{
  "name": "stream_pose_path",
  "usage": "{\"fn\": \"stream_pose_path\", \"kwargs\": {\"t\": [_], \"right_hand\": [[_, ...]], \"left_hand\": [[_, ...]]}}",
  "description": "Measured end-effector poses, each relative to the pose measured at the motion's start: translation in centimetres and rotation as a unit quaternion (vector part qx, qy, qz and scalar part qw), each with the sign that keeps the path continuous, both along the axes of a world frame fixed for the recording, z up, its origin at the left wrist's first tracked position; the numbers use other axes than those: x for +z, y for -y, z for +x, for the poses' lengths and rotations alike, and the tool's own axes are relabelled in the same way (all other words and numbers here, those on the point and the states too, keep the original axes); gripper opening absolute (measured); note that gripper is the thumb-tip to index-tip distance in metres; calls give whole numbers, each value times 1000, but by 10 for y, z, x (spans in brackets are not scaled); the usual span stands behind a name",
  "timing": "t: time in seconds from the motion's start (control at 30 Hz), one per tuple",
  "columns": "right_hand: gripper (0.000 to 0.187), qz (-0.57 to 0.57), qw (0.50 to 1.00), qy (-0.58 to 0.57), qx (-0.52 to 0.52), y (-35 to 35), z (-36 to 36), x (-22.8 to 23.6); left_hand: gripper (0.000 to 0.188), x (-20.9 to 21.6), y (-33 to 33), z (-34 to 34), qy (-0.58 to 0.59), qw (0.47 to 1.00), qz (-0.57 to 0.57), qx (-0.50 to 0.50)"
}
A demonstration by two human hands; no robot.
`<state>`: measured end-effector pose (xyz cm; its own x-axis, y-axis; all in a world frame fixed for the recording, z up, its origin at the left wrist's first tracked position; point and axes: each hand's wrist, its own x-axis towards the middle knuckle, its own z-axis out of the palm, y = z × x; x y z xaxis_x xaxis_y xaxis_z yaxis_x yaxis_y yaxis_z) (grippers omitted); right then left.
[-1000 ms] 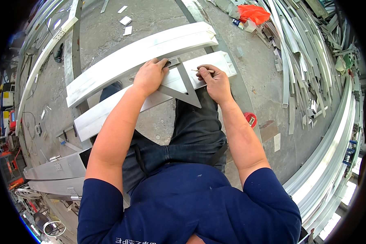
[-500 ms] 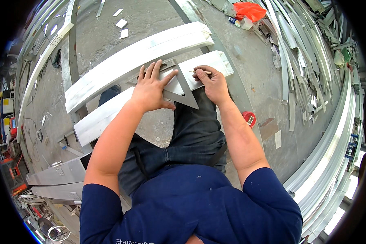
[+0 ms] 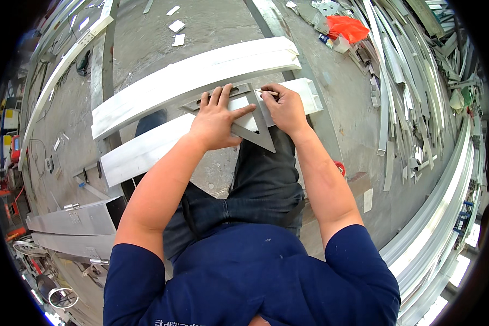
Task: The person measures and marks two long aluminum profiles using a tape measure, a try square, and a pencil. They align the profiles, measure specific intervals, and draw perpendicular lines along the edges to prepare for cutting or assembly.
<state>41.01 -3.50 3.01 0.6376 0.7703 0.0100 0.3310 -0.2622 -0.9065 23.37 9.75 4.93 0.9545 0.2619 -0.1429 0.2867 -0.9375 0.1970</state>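
Note:
A triangular metal set square (image 3: 263,138) lies across the nearer white metal bar (image 3: 136,160). My left hand (image 3: 217,124) presses on the square with its fingers spread; the thumb reaches to the bar's near side. Just right of it, my right hand (image 3: 287,111) is closed in a pinch on a thin pencil (image 3: 262,91). The pencil's point is at the square's right edge, over the bar; whether it touches is hard to see. Beyond both hands, a second white bar (image 3: 195,69) lies roughly parallel to the first.
Both bars rest across metal rails (image 3: 321,130). A red round object (image 3: 340,168) sits partly behind my right forearm. Long metal profiles (image 3: 413,98) are piled on the floor at right, near a red plastic bag (image 3: 346,29). Grey box sections (image 3: 70,220) lie at left.
My right hand has brought the pencil in against the square's right edge. My left hand still presses the square. The whole view has shifted a little.

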Motion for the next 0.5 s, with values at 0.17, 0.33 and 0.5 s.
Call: {"fn": "stream_pose_path", "kwargs": {"t": [0.17, 0.33, 0.5], "right_hand": [[21, -20, 1000, 12, 9, -1, -4, 7], [21, -78, 989, 114, 52, 26, -12, 23], [22, -257, 954, 37, 152, 96, -25, 62]], "left_hand": [[93, 1, 0, -1, 2, 1000, 0, 2], [92, -1, 0, -2, -4, 1000, -7, 8], [94, 7, 1, -1, -31, 999, -5, 13]]}}
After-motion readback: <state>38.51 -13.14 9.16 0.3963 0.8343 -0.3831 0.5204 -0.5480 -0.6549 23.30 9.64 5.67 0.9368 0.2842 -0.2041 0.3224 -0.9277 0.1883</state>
